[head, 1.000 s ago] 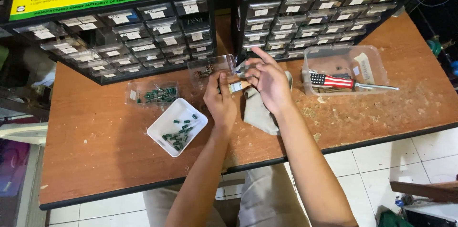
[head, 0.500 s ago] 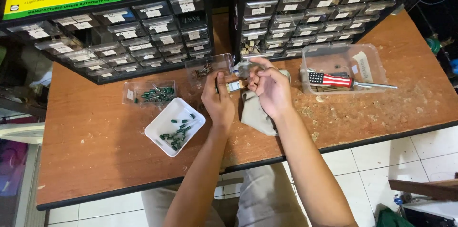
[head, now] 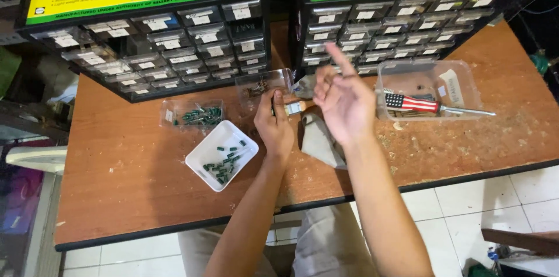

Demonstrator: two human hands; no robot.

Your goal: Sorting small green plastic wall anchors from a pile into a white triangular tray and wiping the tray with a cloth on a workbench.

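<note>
Pinching a small clear drawer [head: 265, 85] at the counter's [head: 116, 195] back, left hand [head: 275, 125] has a thin grip; right hand [head: 345, 98] hovers spread, holding nothing. A slip could tip the drawer and scatter parts toward the white tray [head: 201, 157].

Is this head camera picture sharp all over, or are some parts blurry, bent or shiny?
In the head view, the right hand is smeared by motion blur; the left hand and the white tray are sharper. The wide lens splays the two drawer cabinets outward. Lighting is soft with faint shadows, and the clear plastic tub shows mild glare.
</note>
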